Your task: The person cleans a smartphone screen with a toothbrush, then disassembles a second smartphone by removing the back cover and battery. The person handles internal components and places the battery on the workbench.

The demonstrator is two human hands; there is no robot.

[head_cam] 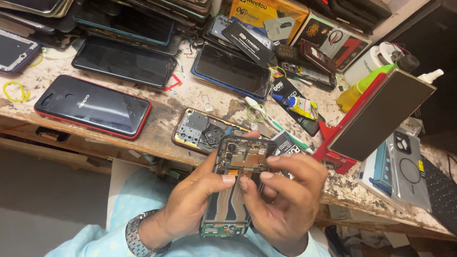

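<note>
Both my hands hold an opened phone [238, 157] with its back removed, showing circuit board, flex cables and a dark battery area. My left hand [190, 200], with a metal wristwatch on the wrist, grips the phone's left side, thumb pressed on the middle. My right hand [290, 195] grips the right side, thumb and fingertips resting on the inner parts near the top. The phone is upright above the front edge of the workbench [157, 133].
A gutted phone frame [200, 128] lies just behind the held phone. A red-edged phone [90, 105], several dark phones [124, 62], a glue tube [297, 105], a toothbrush [271, 121], a tilted phone on a red stand [381, 114], boxes and bottles crowd the bench.
</note>
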